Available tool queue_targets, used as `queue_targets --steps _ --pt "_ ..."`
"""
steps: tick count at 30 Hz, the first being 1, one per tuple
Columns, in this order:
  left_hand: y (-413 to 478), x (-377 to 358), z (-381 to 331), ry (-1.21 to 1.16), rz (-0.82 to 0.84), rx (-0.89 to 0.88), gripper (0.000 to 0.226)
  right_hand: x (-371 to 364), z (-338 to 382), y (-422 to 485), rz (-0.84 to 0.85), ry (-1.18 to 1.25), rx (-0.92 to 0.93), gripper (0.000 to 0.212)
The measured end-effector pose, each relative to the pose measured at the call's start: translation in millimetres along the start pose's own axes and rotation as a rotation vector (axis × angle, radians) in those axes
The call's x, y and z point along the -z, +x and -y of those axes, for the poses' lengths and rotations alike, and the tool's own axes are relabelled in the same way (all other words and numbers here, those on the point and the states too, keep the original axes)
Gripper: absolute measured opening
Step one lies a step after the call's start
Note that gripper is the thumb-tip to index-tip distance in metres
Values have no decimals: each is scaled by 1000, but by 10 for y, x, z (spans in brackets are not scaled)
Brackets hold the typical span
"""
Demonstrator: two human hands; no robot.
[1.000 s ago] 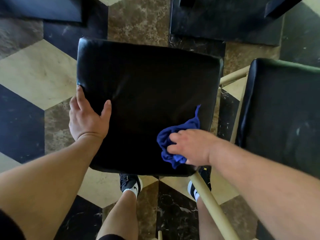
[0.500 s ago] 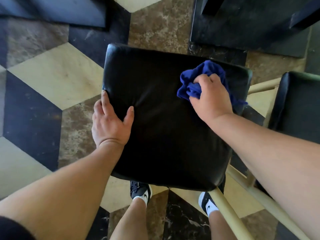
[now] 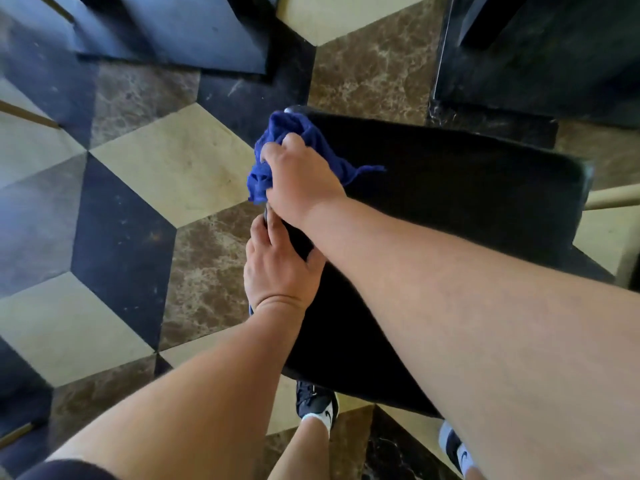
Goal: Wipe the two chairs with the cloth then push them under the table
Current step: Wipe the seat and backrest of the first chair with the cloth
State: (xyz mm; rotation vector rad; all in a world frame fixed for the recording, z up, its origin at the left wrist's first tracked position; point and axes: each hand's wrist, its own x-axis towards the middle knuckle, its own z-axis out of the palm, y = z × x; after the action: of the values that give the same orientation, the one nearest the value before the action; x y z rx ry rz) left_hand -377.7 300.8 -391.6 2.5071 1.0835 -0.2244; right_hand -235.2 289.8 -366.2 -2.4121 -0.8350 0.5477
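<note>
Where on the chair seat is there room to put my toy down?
The seat is bare from the right hand across to the far right edge by the wooden rail. The left edge is crowded: the blue cloth sits bunched at the far left corner, and the left hand grips the side just below it.

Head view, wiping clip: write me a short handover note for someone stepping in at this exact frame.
Right hand: holds the blue cloth, bunched, at the far left corner of the black chair seat.
Left hand: grips the seat's left edge, steadying it.
Done: nothing finished that this frame can confirm; wiping of this seat is under way.
Left: finish this seat, wipe the second chair (out of view here), then push both under the table.
</note>
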Motion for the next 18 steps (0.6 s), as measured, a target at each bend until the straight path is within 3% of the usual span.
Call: queue_targets --steps 6,11,16,18 --pt "1 21 -4 -10 26 -3 107 64 -16 163 101 -96 183 25" --pt "19 -36 33 -1 30 11 105 174 -87 118 -39 38 -33 28" --pt "57 110 55 -60 191 15 108 208 -60 -135 71 85 -138 26" --pt "136 252 80 -144 293 42 94 228 -76 -249 82 115 -174 22"
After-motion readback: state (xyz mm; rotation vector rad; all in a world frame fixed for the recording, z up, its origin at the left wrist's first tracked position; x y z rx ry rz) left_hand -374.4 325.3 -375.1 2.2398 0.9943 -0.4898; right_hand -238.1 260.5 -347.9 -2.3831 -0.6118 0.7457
